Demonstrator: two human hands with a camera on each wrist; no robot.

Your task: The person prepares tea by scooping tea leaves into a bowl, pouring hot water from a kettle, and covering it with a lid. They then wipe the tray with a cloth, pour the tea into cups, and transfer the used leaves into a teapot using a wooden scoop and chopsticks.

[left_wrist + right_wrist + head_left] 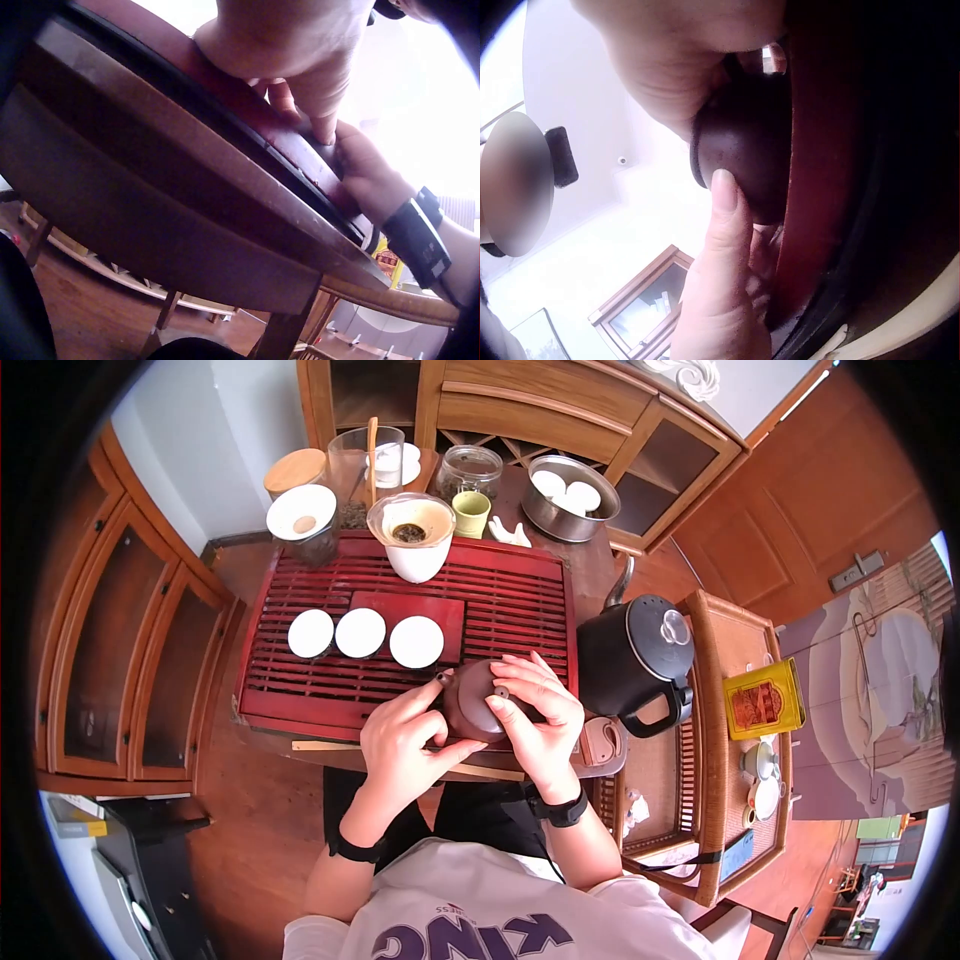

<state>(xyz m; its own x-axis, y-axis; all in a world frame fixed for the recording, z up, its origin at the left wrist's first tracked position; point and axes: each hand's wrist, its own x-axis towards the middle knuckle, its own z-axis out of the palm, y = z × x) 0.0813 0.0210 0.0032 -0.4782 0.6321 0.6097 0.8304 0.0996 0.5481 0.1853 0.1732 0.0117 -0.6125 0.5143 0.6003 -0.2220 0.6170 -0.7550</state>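
Wooden cabinet fronts [540, 402] line the room behind a red slatted tray [520, 582]. KING stands in large dark capitals on the person's white shirt [500, 885], beside smaller lettering that is hard to read; a yellow tin [764, 698] carries a red panel, its print too small to make out. At the tray's near edge, close to three white cups [360, 632], is a smooth, round, dark-brown teapot [468, 710], lid on. The left hand [405, 745] pinches its spout side; the right hand [545, 725] grips opposite, thumb by the knob.
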